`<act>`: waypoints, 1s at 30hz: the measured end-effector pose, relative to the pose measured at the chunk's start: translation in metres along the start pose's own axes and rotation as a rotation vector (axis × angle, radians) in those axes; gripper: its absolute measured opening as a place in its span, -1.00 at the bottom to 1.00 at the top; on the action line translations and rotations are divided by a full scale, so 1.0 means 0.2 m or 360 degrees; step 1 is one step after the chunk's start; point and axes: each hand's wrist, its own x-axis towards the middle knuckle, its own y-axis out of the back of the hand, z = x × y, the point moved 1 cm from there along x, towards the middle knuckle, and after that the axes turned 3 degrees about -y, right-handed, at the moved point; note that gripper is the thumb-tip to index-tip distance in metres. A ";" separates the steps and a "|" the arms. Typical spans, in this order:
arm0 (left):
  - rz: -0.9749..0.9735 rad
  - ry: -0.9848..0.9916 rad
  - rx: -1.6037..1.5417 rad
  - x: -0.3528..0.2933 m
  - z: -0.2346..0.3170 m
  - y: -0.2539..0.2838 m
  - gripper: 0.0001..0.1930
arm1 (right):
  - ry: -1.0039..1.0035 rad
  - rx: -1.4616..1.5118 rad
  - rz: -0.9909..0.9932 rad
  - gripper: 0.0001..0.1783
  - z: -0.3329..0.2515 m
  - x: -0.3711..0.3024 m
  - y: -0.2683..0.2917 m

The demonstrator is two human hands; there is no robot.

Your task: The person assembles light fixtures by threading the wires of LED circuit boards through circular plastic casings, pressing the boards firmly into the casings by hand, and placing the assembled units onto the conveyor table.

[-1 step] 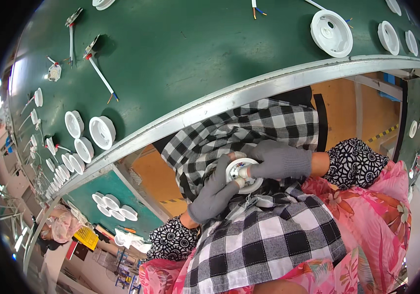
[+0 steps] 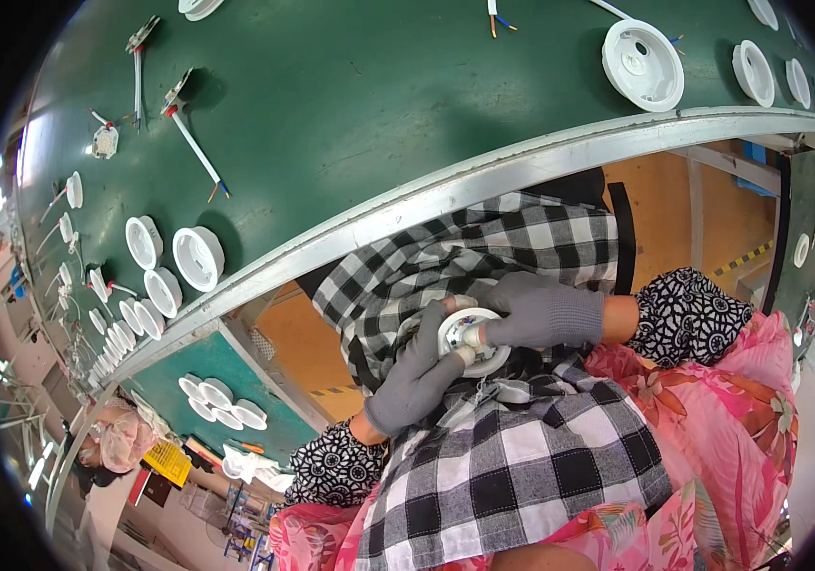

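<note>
Over my checked lap I hold a white round lamp housing, its hollow side facing up. Small parts with bits of colour show inside, too small to name. My left hand, in a grey glove with pale fingertips, grips the housing's left side and lower rim. From the right, my gloved right hand closes on it as well, with a pale fingertip pressed into the hollow. Its other fingers are mostly hidden behind the rim.
A metal-edged green table spans the front. On it lie white housings, a larger white housing, and small boards with white cables. Several white cups rest on a lower green surface at left. A person is beyond.
</note>
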 end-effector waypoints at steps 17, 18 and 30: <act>0.0171 -0.0130 0.0402 0.04 0.04 -0.02 -0.43 | 0.0062 0.0090 0.0018 -0.35 0.01 0.03 0.02; 0.0200 -0.0128 0.0400 0.04 0.04 -0.02 -0.43 | 0.0049 0.0072 0.0040 -0.44 0.00 0.02 0.02; 0.0343 -0.0096 0.0504 0.05 0.01 -0.04 -0.46 | 0.0234 -0.0185 0.0512 -0.45 0.03 0.07 -0.11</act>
